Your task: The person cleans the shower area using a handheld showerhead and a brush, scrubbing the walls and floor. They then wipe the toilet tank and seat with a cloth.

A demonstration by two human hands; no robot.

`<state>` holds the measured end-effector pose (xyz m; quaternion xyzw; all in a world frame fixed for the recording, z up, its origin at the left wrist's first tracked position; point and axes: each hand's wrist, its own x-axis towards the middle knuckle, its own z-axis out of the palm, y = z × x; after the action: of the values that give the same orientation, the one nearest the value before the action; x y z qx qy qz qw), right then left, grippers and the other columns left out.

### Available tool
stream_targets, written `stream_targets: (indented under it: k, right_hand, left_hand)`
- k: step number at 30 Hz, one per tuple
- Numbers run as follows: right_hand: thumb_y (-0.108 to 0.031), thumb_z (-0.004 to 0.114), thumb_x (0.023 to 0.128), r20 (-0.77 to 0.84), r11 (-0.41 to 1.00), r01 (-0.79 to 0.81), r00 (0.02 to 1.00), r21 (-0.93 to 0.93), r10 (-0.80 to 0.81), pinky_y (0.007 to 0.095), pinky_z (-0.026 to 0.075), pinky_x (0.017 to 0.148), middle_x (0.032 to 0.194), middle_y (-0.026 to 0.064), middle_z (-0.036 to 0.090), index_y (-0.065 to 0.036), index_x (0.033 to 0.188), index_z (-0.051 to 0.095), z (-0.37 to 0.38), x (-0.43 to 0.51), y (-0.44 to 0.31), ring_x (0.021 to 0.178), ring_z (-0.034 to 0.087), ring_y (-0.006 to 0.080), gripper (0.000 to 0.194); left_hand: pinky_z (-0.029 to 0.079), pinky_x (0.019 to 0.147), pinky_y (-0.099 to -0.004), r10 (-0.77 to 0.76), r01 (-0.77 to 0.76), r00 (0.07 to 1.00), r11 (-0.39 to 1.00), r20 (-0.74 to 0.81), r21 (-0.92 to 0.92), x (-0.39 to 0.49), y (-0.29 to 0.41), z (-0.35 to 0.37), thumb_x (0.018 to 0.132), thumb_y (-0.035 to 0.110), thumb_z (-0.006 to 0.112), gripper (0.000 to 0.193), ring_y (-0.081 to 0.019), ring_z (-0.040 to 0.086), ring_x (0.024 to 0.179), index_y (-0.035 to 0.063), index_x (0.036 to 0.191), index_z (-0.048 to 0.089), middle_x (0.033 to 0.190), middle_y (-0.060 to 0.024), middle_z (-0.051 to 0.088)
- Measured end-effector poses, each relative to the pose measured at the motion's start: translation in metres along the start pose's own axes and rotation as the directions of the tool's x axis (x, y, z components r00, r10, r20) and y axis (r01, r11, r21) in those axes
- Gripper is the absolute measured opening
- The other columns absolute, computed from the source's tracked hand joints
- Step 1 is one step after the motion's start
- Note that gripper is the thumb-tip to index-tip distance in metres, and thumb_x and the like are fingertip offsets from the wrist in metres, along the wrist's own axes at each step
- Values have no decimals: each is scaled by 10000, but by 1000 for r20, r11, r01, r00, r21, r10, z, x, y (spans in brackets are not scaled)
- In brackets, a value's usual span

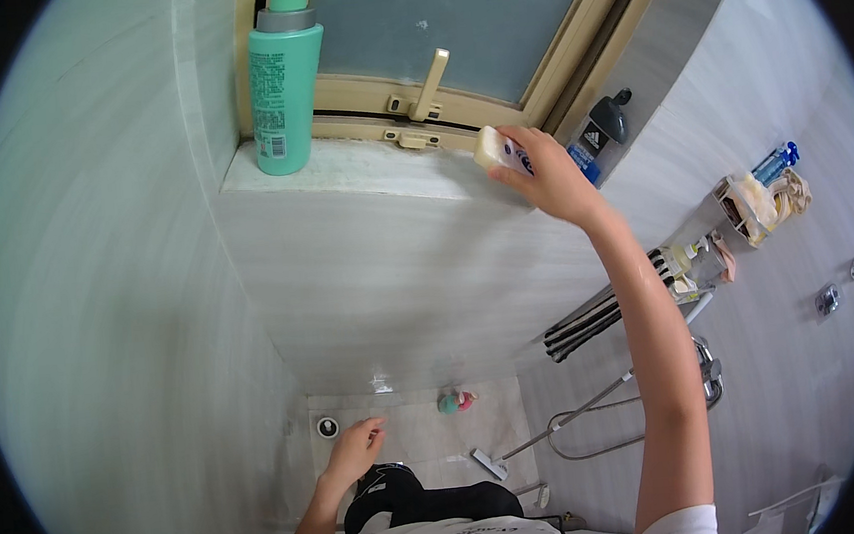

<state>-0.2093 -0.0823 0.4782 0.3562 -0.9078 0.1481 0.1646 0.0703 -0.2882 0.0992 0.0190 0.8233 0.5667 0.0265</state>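
My right hand (544, 171) is raised to the right part of the window sill (382, 176) and grips a small white bottle (493, 149), its pale end towards the window. Just beside that hand, a dark Adidas bottle (597, 133) with a blue lower part stands in the sill's right corner. A tall green pump bottle (287, 97) stands at the sill's left end. Low down in front of my body hangs my left hand (354, 446), fingers slightly bent and apart, with nothing in it.
On the right wall are a wire basket (738, 208), a striped towel (585, 322) and a shower hose (600, 453). A floor squeegee (490, 464), small green and pink bottles (449, 404) and a round white container (327, 428) are at floor level. The window handle (429, 86) sticks up.
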Motion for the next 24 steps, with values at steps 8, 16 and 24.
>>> stream_targets:
  k: [8, 16, 24]
  right_hand:
    - [-210, 749, 855, 419, 997, 52, 905, 53, -69, 396, 453, 1009, 1278, 192, 597, -35, 1370, 515, 10, 49, 27, 1169, 574, 326, 593]
    - [-177, 730, 863, -32, 990, 134, 991, 35, -133, 410, 465, 977, 1264, 180, 553, -62, 1389, 480, 12, -10, 24, 1160, 552, 355, 594]
    - [-105, 672, 852, -1, 942, -228, 972, 246, 235, 464, 512, 796, 1084, 160, 562, -37, 1230, 550, 49, -243, -8, 977, 601, 375, 404]
  left_hand:
    - [538, 774, -376, -114, 113, 993, 993, 25, 38, 0, -30, -6, 926, 139, 591, 266, -327, 685, 861, 2, 1147, 649, 961, -202, 697]
    - [543, 784, -380, -77, 62, 986, 993, 150, 105, 24, -30, 8, 929, 171, 603, 299, -316, 690, 883, 5, 1176, 631, 1003, -196, 694]
    - [517, 857, -415, -131, -165, 804, 888, 580, 429, 57, -23, 52, 927, 221, 621, 402, -352, 653, 975, 9, 1266, 582, 1089, -215, 669]
